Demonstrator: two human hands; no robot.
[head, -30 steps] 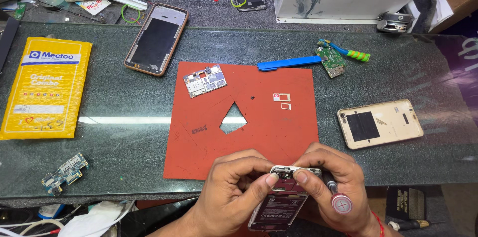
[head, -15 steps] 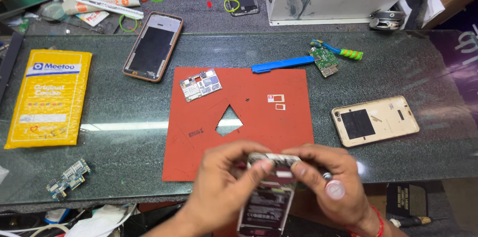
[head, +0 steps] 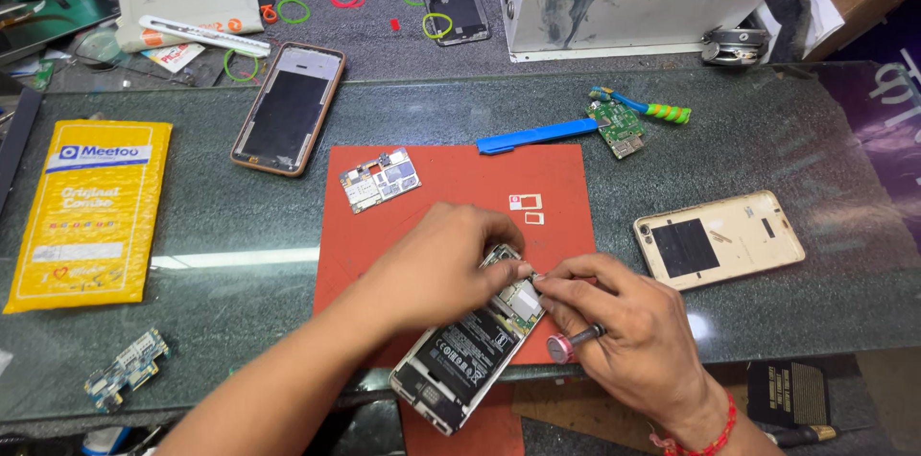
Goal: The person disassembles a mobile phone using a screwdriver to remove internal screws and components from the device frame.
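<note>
Red mat (head: 451,178) under an opened phone (head: 470,346) — left hand (head: 436,264) clamps its top, right hand (head: 624,322) pinches a screwdriver (head: 574,341) closed at a screw. Unscrewing step; next needs steady turning.

A red mat (head: 451,187), a yellow padded envelope (head: 91,211), a blue pry tool (head: 537,136) and a gold back cover (head: 720,240) on dark green glass (head: 767,140)
</note>
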